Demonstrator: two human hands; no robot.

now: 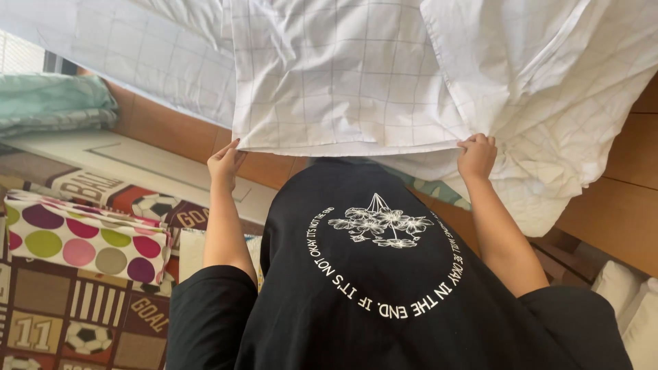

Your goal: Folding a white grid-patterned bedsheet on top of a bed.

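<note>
A white sheet with a thin grey grid (343, 75) spreads across the top of the view. My left hand (225, 163) pinches its lower left corner, and my right hand (476, 154) grips the same lower edge further right. The edge is stretched straight between both hands. Below it hangs my black shirt with a white flower print (377, 274). More of the white cloth bunches in folds to the right of my right hand.
A folded polka-dot cloth (82, 236) lies at the left on a patchwork football-pattern cover (62, 322). A pale green folded blanket (55, 103) sits at the upper left. Wooden floor (617, 205) shows at the right, with white cushions (634, 301) at the lower right.
</note>
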